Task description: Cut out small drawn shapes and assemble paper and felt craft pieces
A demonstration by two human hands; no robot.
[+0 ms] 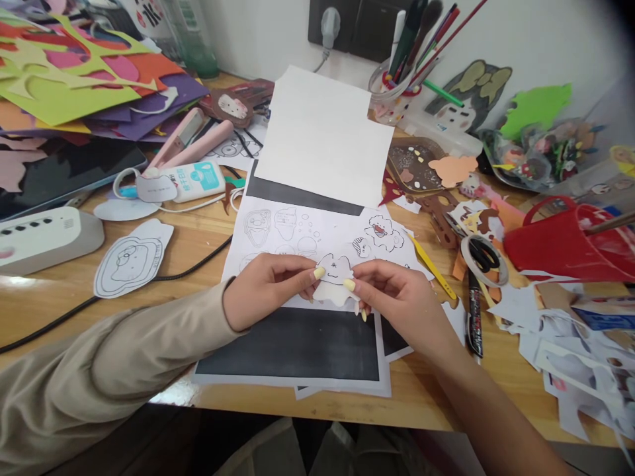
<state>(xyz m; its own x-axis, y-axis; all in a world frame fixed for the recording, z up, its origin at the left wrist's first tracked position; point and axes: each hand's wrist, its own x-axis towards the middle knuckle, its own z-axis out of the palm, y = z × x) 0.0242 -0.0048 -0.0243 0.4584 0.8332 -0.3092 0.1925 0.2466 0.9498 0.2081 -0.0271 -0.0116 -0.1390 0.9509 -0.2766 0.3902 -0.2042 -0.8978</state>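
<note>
My left hand (265, 287) and my right hand (397, 297) together pinch a small white paper cutout (335, 281) with a drawn cartoon face. Both thumbs press on its front, one at each side. The cutout hovers just above a printed sheet of cartoon outlines (297, 231) that lies on a black-printed page (292, 344) on the wooden desk (173, 264).
A blank white sheet (322, 132) lies behind. Coloured paper scraps (74, 73) pile at back left, with a larger cutout (131, 258) and a white device (40, 235). Scissors (483, 254), a black pen (473, 311), a red bucket (565, 241), a pen cup (397, 89) and paper offcuts (570, 344) crowd the right.
</note>
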